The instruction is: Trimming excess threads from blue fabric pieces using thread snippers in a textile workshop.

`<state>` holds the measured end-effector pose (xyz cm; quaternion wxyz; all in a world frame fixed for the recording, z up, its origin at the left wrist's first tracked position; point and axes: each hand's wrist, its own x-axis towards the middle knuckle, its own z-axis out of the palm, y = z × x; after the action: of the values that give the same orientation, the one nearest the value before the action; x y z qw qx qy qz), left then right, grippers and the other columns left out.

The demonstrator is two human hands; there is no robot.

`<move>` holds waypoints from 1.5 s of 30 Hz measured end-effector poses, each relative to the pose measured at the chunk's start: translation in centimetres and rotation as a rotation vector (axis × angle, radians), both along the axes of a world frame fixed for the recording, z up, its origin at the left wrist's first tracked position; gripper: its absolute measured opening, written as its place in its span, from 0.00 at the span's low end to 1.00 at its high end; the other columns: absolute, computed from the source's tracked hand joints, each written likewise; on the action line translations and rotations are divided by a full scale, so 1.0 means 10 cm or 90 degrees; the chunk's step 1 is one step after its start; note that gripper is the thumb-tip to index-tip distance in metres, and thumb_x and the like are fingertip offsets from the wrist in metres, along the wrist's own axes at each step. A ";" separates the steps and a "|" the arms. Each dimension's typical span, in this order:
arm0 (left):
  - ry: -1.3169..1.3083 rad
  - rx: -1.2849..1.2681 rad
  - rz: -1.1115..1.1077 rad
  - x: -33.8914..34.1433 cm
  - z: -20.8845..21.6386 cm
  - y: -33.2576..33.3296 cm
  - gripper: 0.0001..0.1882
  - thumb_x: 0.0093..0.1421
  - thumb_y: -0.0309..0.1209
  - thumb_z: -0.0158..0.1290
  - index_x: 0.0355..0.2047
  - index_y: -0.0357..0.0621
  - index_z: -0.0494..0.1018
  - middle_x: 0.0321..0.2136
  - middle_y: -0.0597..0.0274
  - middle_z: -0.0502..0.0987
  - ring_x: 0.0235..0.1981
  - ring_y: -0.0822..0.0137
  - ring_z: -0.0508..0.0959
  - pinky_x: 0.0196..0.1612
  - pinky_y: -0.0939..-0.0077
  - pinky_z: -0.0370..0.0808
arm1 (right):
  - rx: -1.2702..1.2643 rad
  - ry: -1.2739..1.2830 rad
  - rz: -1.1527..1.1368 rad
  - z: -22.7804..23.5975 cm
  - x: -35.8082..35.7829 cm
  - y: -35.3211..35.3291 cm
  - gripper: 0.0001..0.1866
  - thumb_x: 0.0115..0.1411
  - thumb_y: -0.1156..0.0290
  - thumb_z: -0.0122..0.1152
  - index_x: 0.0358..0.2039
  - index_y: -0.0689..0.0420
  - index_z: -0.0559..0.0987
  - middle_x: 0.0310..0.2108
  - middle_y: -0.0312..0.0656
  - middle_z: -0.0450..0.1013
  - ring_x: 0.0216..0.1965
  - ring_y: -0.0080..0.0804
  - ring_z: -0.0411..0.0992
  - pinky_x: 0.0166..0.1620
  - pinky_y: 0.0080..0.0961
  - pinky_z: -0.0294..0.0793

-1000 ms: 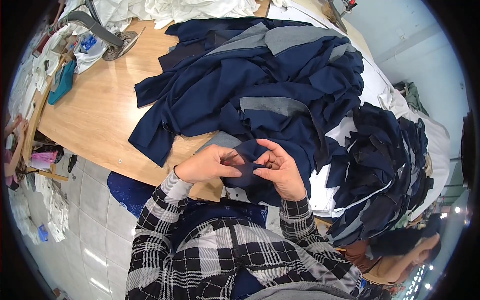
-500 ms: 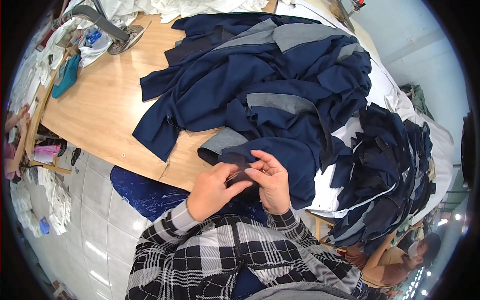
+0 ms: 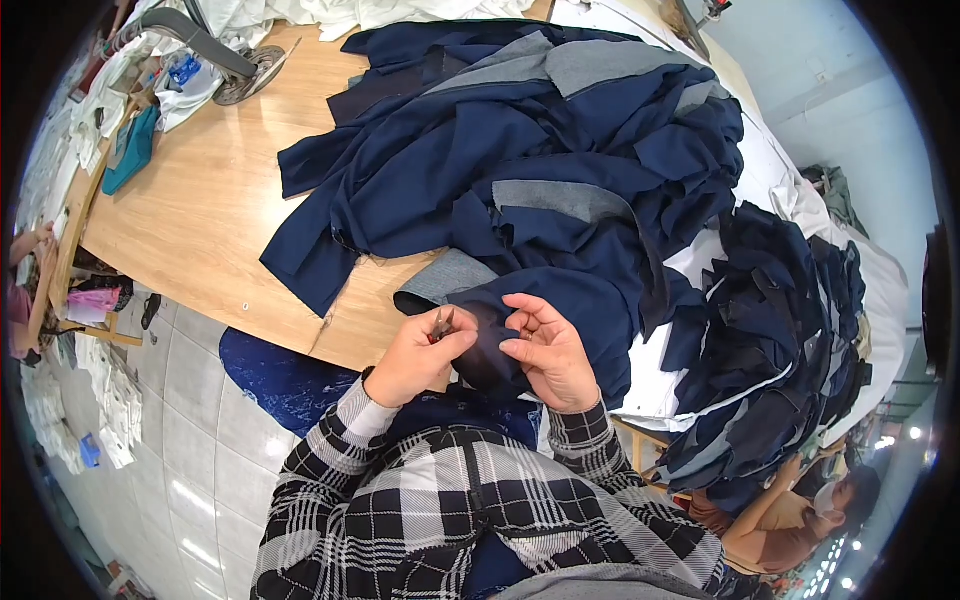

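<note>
My left hand (image 3: pixel 418 356) is closed in a pinch around a small dark metal tool (image 3: pixel 438 326). Only its tip shows between finger and thumb, and it looks like thread snips. To its right, my right hand (image 3: pixel 556 358) has its thumb and fingers apart, with nothing plainly held. Between the two hands hangs a thin, dark, blurred piece of cloth (image 3: pixel 487 338); whether my right fingers touch it is hard to see. Just beyond both hands lies a large heap of navy garments (image 3: pixel 430 170) with grey inner panels (image 3: pixel 560 202), spread over the wooden table (image 3: pixel 200 215).
More navy pieces (image 3: pixel 750 350) are bundled at the right, where a co-worker (image 3: pixel 800 515) sits. White cloth (image 3: pixel 340 12) lies along the far edge. A grey curved stand (image 3: pixel 205 45) and a teal object (image 3: pixel 130 150) are at the far left. Blue fabric (image 3: pixel 260 390) hangs below the table edge.
My hands have moved apart: the left slightly left, the right slightly right. The metal tip in my left hand now shows, and the dark cloth between them is less covered.
</note>
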<state>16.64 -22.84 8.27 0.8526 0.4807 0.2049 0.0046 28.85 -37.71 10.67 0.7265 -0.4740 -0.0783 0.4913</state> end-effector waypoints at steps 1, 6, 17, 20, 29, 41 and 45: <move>-0.022 0.030 0.028 0.02 0.02 -0.03 0.06 0.59 0.27 0.52 0.35 0.37 0.72 0.25 0.72 0.72 0.26 0.83 0.69 0.29 0.88 0.66 | 0.001 -0.023 0.014 -0.01 0.00 0.00 0.26 0.49 0.88 0.59 0.51 0.62 0.68 0.33 0.32 0.65 0.36 0.15 0.64 0.41 0.09 0.67; -0.065 0.188 0.077 0.05 -0.01 -0.14 0.06 0.55 0.25 0.56 0.33 0.35 0.74 0.27 0.70 0.74 0.28 0.81 0.70 0.33 0.87 0.68 | -0.036 -0.117 0.039 -0.04 -0.09 0.03 0.28 0.47 0.87 0.61 0.51 0.60 0.69 0.31 0.29 0.63 0.33 0.13 0.62 0.37 0.08 0.63; 0.038 -0.053 0.041 0.03 0.00 -0.02 0.04 0.57 0.24 0.53 0.33 0.39 0.73 0.35 0.69 0.72 0.14 0.84 0.62 0.15 0.88 0.57 | -0.018 -0.014 0.097 -0.04 0.15 0.02 0.26 0.50 0.86 0.59 0.52 0.63 0.68 0.31 0.33 0.67 0.32 0.15 0.66 0.38 0.09 0.66; -0.042 0.036 0.019 0.05 -0.02 -0.01 0.08 0.56 0.25 0.53 0.36 0.34 0.72 0.31 0.68 0.73 0.28 0.82 0.69 0.31 0.88 0.67 | -0.062 -0.054 0.166 0.11 0.22 0.03 0.27 0.52 0.84 0.60 0.54 0.62 0.67 0.34 0.33 0.69 0.34 0.15 0.67 0.40 0.10 0.67; -0.140 0.327 0.012 0.09 0.00 0.08 0.05 0.55 0.21 0.51 0.33 0.34 0.72 0.39 0.66 0.72 0.30 0.82 0.68 0.32 0.87 0.65 | -0.097 -0.204 0.199 0.28 0.38 0.10 0.25 0.55 0.82 0.57 0.55 0.60 0.66 0.32 0.33 0.72 0.34 0.15 0.69 0.42 0.11 0.68; -0.023 -0.069 -0.011 0.13 0.07 0.17 0.07 0.59 0.21 0.48 0.39 0.40 0.68 0.30 0.68 0.70 0.15 0.84 0.61 0.16 0.90 0.57 | -0.070 -0.174 0.206 0.17 0.41 0.09 0.25 0.58 0.81 0.53 0.56 0.58 0.64 0.35 0.32 0.67 0.37 0.14 0.66 0.42 0.10 0.66; -0.019 -0.071 -0.057 0.13 0.00 0.18 0.07 0.59 0.22 0.48 0.39 0.41 0.68 0.29 0.68 0.69 0.14 0.83 0.60 0.15 0.89 0.56 | -0.063 -0.186 0.194 0.11 0.39 0.05 0.25 0.58 0.81 0.53 0.57 0.58 0.64 0.35 0.32 0.67 0.37 0.14 0.65 0.42 0.10 0.65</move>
<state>17.93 -21.08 8.30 0.8804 0.4411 0.1702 -0.0376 32.71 -37.21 11.79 0.6004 -0.5581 -0.2294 0.5248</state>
